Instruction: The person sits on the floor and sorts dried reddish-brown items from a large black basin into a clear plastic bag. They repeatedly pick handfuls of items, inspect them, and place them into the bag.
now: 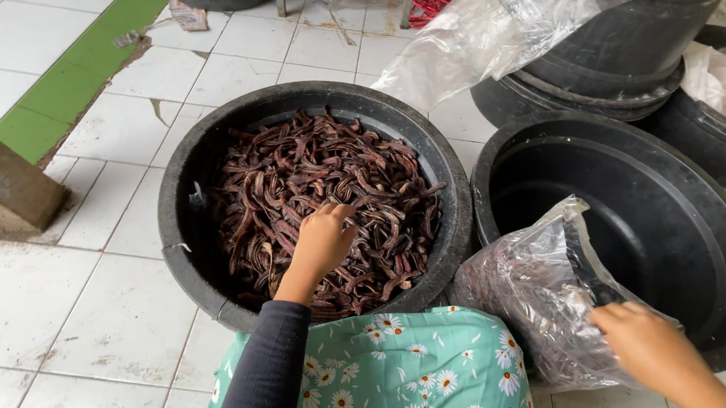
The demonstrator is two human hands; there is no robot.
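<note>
the left hand (322, 238) reaches into the round black tub (189, 247) and rests on the heap of dark brown dried pods (330, 171), fingers curled down into them. whether it has closed on a bunch yet cannot be told, since the fingertips are hidden among the pods. the right hand (652, 343) pinches the rim of a clear plastic bag (529, 304), which is partly filled with the same pods and leans between the full tub and an empty black tub (668, 218) to the right.

procedure for the step in hand, judged from this layout:
- gather pods from the top of the heap, not from deep inside. the pods are long, curved and interlocked, so a deep grab will likely drag out a tangle.
- close the fingers fully round a modest bunch and lift straight up until trailing pods drop free.
- keep the bag mouth pulled wide and upright with the right hand. a slack rim folds inward and blocks entry.
- bring the bag rim close to the tub wall so the carry is short.

further stacked black tubs (634, 43) under a loose plastic sheet (525, 6) stand behind on the white tiled floor (38, 316). a green floral cloth (398, 388) covers the person's lap.
</note>
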